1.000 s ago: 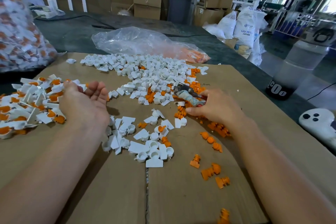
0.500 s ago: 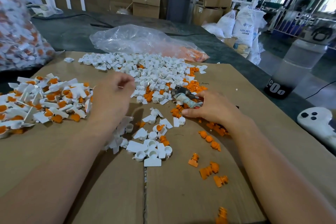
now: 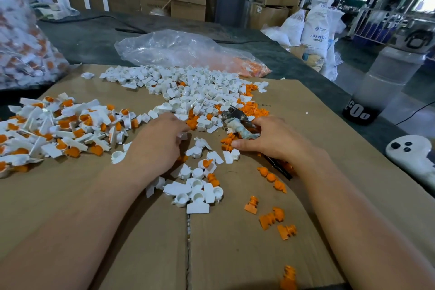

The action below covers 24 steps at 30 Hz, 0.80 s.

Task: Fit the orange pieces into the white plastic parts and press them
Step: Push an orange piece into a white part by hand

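A heap of loose white plastic parts point(image 3: 200, 92) lies at the far middle of the cardboard sheet point(image 3: 235, 261), with orange pieces point(image 3: 253, 107) mixed in at its right. More white parts point(image 3: 195, 192) sit between my forearms. My left hand point(image 3: 157, 146) reaches palm down into the near edge of the heap. Its fingertips are among white and orange parts, and what they hold is hidden. My right hand point(image 3: 273, 139) grips pliers with a wrapped handle point(image 3: 239, 125), resting on the cardboard. Fitted white-and-orange parts point(image 3: 58, 127) are piled at the left.
Loose orange pieces point(image 3: 273, 218) are scattered at the near right. A clear bag with orange pieces point(image 3: 179, 49) lies behind the heap, and a big bag of fitted parts point(image 3: 21, 42) stands far left. A plastic bottle point(image 3: 376, 87) and a white controller point(image 3: 412, 155) sit at the right.
My left hand has moved right, from the pile of fitted parts to the near edge of the loose heap. My right hand has stayed put with the pliers.
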### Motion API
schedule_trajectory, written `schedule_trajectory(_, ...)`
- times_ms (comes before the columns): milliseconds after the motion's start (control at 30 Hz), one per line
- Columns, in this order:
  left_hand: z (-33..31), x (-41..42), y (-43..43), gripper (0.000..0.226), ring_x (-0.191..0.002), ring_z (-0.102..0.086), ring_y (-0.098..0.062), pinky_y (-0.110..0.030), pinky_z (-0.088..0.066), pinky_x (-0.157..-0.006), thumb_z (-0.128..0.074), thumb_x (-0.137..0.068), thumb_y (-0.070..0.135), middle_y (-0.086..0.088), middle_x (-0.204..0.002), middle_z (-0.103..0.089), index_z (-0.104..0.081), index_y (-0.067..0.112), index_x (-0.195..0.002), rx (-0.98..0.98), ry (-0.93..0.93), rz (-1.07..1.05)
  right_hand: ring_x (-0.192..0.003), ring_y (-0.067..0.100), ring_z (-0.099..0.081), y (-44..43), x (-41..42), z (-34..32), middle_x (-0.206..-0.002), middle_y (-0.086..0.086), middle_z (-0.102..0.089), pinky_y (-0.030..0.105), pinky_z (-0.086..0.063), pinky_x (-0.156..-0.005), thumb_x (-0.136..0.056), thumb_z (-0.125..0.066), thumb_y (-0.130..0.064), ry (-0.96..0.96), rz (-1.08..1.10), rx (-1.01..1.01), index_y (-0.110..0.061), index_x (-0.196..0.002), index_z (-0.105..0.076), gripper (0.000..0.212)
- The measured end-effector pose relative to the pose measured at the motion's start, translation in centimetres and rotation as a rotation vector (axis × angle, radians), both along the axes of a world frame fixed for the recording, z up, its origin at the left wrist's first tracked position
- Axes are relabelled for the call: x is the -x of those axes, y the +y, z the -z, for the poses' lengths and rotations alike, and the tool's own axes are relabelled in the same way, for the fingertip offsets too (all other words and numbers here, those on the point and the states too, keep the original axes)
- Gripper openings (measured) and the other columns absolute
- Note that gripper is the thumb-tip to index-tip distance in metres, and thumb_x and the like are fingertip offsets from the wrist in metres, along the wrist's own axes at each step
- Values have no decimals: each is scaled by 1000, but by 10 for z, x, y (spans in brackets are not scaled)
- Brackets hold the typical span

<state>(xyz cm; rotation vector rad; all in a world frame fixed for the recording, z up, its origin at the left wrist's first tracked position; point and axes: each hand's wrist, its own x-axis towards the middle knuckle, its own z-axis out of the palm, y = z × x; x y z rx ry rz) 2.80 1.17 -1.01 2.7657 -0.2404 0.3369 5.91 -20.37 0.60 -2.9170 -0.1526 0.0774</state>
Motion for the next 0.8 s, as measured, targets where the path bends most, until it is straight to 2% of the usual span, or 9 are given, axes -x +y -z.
schedule_trajectory(133, -2, 1, -1, 31, -101, -53, -25, -29, -40, -81, -51, -91, 6, -8, -110, -56, -65, 20, -114, 27, -4, -29, -97, 18, -44, 0, 0, -1, -121, 7, -48, 32, -37, -71, -64, -55, -74, 0, 6, -32, -12, -119, -52, 83)
schedule_trajectory(200, -4, 2, -2, 25, -98, -55, -20, -27, -39, -82, -56, -91, 11, -6, -110, -61, -65, 16, -113, 164, -60, -57, -99, 20, -48, -1, 0, -2, -119, 7, -53, 36, -42, -78, -66, -54, -74, -12, 3, -55, -11, -118, -53, 81)
schedule_trajectory(267, -6, 5, -3, 19, -84, -55, -7, -20, -39, -76, -60, -89, 17, 6, -96, -63, -65, 17, -107, 360, -112, -77, -106, 21, -51, -2, 1, -4, -122, 7, -54, 37, -44, -87, -71, -54, -69, -57, -5, -91, -11, -120, -53, 76)
schedule_trajectory(333, -8, 8, -5, 7, -68, -54, 1, -11, -41, -58, -61, -88, 25, 17, -81, -58, -63, 24, -95, 526, -98, -78, -108, 16, -51, -1, 2, -7, -124, 3, -53, 29, -41, -86, -76, -58, -60, -161, -27, -167, -16, -124, -53, 65)
schedule_trajectory(400, -11, 11, -6, 4, -64, -57, -1, -10, -43, -46, -60, -88, 29, 12, -75, -61, -61, 28, -84, 699, -37, -66, -95, 3, -50, 1, 6, -13, -108, -8, -55, 13, -36, -77, -80, -64, -47, -279, -97, -274, -21, -120, -59, 48)
schedule_trajectory(500, -15, 12, -6, 12, -61, -63, -5, -17, -51, -52, -60, -88, 23, 9, -65, -67, -63, 28, -78, 942, 82, -36, -76, -3, -46, 9, 15, -19, -87, -15, -50, 2, -33, -65, -82, -66, -35, -311, -263, -298, -24, -103, -68, 24)
schedule_trajectory(567, -16, 13, -8, 12, -56, -64, -4, -16, -52, -52, -61, -87, 15, 7, -63, -68, -65, 21, -78, 1082, 172, -9, -75, 1, -45, 16, 18, -18, -85, -11, -50, 8, -36, -64, -82, -66, -34, -234, -363, -214, -24, -102, -69, 22)
schedule_trajectory(700, -16, 12, -8, 8, -62, -67, -10, -21, -57, -58, -62, -83, 5, -2, -70, -71, -67, 11, -82, 1235, 312, 54, -83, 10, -49, 24, 20, -12, -78, -14, -44, 36, -47, -74, -85, -62, -38, -160, -425, -1, -25, -107, -67, 25)
schedule_trajectory(800, -16, 12, -8, 12, -65, -69, -13, -20, -55, -56, -62, -78, 0, -7, -75, -72, -65, 7, -87, 1339, 389, 95, -92, 14, -54, 28, 22, -11, -88, -9, -56, 36, -49, -76, -88, -58, -34, -181, -415, 40, -26, -106, -66, 22)
